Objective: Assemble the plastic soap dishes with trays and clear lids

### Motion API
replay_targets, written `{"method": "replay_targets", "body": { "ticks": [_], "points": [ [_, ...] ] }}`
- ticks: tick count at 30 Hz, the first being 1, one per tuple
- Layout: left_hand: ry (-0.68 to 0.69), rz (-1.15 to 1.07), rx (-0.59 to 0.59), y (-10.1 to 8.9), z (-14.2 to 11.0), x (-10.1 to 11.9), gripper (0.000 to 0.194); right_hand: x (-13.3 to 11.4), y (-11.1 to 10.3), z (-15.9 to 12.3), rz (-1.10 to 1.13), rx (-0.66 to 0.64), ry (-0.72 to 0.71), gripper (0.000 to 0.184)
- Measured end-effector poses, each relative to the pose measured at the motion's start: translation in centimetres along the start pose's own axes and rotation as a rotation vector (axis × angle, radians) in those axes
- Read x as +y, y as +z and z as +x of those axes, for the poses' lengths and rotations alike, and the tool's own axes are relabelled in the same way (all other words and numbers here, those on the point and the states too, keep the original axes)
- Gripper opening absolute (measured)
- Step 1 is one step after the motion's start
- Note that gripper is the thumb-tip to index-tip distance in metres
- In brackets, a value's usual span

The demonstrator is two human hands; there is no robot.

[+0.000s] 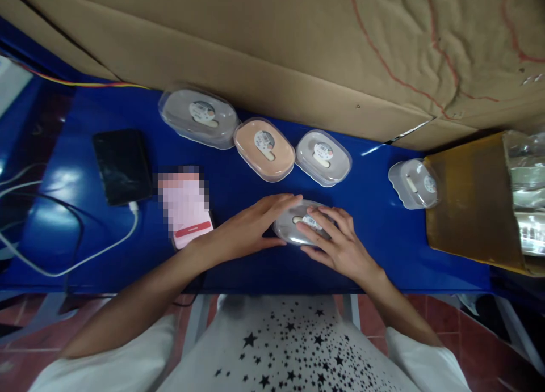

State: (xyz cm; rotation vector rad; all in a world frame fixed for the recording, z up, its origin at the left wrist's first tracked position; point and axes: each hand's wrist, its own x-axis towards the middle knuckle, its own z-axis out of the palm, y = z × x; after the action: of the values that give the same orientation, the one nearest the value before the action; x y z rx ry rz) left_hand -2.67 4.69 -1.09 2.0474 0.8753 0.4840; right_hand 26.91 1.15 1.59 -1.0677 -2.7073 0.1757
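Observation:
On the blue table in front of me sits a grey oval plastic container [293,227] with a clear lid, a small pale tab and a round label on top. My left hand [261,222] wraps around its left end, fingers on the far side and thumb on the near side. From the right, my right hand [336,236] grips it, with fingers over the lid and label and the thumb low at the front edge. Behind it stand a grey container [200,119], a peach container [259,148] and a smaller grey container [322,156], all lidded.
Another small container [413,183] stands at right beside an open cardboard box [472,205] of clear-wrapped items. At left lie a phone with a lit screen [187,205] and a black device [121,165] with a white cable [128,233]. Large cardboard [255,46] walls the back.

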Motion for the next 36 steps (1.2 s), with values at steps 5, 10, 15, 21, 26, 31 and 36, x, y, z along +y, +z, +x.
{"method": "replay_targets", "body": {
  "ticks": [5,10,15,21,26,31,36],
  "points": [
    [-0.033,0.032,-0.019,-0.1,-0.1,-0.1,0.095,0.4,0.2,-0.1,0.043,-0.04,-0.019,0.054],
    [0.005,0.05,-0.013,-0.2,0.1,0.1,0.092,0.2,1.1,0.2,0.091,0.0,-0.025,0.05],
    [0.004,0.051,-0.044,-0.1,-0.1,0.0,0.092,-0.4,1.6,-0.3,0.128,0.049,0.021,0.052],
    [-0.026,0.152,-0.05,-0.4,-0.6,0.4,0.078,1.9,0.2,-6.4,0.015,0.149,0.338,0.076],
    [0.063,0.231,-0.033,-0.2,-0.5,0.6,0.062,6.1,-0.2,-6.8,-0.093,0.297,0.58,0.071],
    [0.041,0.254,-0.014,-0.2,-0.1,0.1,0.054,11.8,-0.4,-3.3,-0.029,0.351,0.581,0.062],
    [0.08,0.292,-0.016,-0.1,0.0,0.2,0.048,13.4,-0.8,-8.2,-0.222,0.412,0.816,0.066]
  ]
}}
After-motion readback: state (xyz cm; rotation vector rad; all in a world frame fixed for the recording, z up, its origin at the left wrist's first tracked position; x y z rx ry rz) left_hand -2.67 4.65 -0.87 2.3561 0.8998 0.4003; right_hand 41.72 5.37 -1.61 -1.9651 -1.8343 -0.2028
